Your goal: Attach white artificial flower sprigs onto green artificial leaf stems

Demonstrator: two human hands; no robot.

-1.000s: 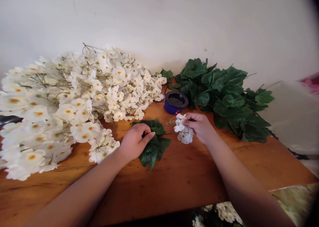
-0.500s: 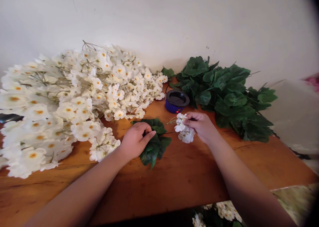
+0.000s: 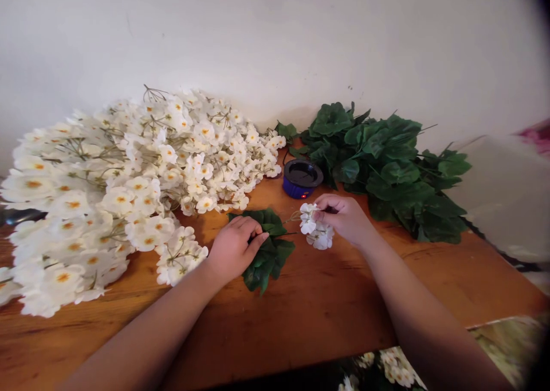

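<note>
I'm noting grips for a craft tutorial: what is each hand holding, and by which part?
The right hand pinches a white flower sprig at its blossom cluster. The left hand holds a green leaf spray by its upper part, fingers curled over it.

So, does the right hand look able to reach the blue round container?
Probably yes: the right hand sits close to the blue round container, with only wooden table between them, though it holds a white flower sprig.

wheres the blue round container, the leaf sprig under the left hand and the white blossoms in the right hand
blue round container [image 3: 292, 189], head view, on its blue side wall
leaf sprig [image 3: 267, 260], head view, on its lower leaves
white blossoms [image 3: 320, 237], head view, on the lower petals
</note>
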